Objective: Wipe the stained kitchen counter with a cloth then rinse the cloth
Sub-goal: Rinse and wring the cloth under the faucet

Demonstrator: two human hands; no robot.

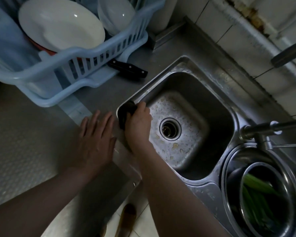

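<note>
My right hand grips a dark cloth against the left rim of the steel sink, at its near-left corner. Part of the cloth is hidden under my fingers. My left hand lies flat with straight fingers on the grey counter, just left of the sink edge. The sink basin is wet, with droplets and yellowish spots around the drain.
A blue dish rack with white plates and bowls stands at the back left; a black-handled knife lies beside it. The faucet reaches in from the right. A steel pot holding green stalks sits at the lower right. Tiled wall behind.
</note>
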